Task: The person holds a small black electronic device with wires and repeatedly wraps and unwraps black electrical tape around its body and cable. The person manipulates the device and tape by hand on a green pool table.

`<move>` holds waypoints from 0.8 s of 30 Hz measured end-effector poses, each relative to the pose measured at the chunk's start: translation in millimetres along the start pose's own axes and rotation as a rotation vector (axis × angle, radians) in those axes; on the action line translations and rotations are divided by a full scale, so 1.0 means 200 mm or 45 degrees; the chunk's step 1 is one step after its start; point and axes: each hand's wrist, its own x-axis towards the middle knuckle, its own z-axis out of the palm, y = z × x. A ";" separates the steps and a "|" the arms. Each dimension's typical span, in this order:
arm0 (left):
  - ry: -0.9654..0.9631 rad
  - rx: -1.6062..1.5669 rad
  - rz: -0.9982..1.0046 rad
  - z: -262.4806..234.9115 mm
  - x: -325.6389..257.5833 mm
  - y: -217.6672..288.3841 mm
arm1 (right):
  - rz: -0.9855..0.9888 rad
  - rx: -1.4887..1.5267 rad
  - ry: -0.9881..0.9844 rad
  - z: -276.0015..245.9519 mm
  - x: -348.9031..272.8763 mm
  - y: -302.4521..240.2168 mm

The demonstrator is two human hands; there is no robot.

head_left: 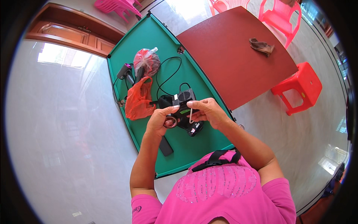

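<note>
My left hand [159,118] is closed around a small shiny ring-shaped thing [170,122], whose kind I cannot make out. Its thumb reaches to the edge of a black box with a slotted grille [185,96]. Beside that box, my right hand [210,112] is closed, pinching a thin white bent strip [191,115] between thumb and fingers. The strip hangs down in front of the box. Whether the hands bear the box's weight I cannot tell. Just below them, a black device [194,128] lies on the green table [203,143], partly hidden by my fingers.
On the green table lie a red plastic bag [138,101], a clear bag with red contents [147,62], a hair dryer [124,71], a black cable [158,80] and a dark flat bar [166,146]. A brown board [235,56] bearing a cloth [261,47] adjoins; a red stool [301,86] stands right.
</note>
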 end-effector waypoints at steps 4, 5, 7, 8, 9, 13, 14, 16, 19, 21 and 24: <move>0.018 0.086 0.040 0.04 -0.03 0.01 | -0.020 0.030 0.030 0.01 0.00 0.00; 0.007 0.108 0.035 0.03 -0.02 0.00 | -0.019 0.026 0.042 0.01 -0.01 -0.01; 0.003 0.149 0.043 0.03 -0.03 0.01 | -0.015 0.040 0.060 0.01 -0.01 -0.01; 0.009 0.168 0.058 0.06 -0.04 0.01 | -0.014 0.058 0.065 0.00 0.00 0.00; 0.015 0.188 0.074 0.08 -0.06 0.01 | -0.013 0.076 0.070 0.00 0.00 0.01; 0.030 0.308 0.101 0.05 -0.04 0.00 | 0.009 0.202 0.086 0.02 0.01 0.05; 0.044 0.361 0.113 0.06 -0.04 -0.02 | 0.016 0.221 0.091 0.04 0.00 0.03; 0.037 0.412 0.144 0.06 -0.03 -0.03 | 0.011 0.176 0.102 0.07 -0.01 0.02; -0.040 0.417 0.168 0.06 -0.03 -0.04 | 0.010 0.036 0.098 0.06 -0.01 0.03; -0.091 0.429 0.154 0.06 -0.05 -0.03 | 0.034 0.123 0.087 0.05 -0.01 0.03; -0.105 0.368 0.157 0.05 -0.06 -0.02 | 0.047 0.196 0.061 0.02 0.01 0.05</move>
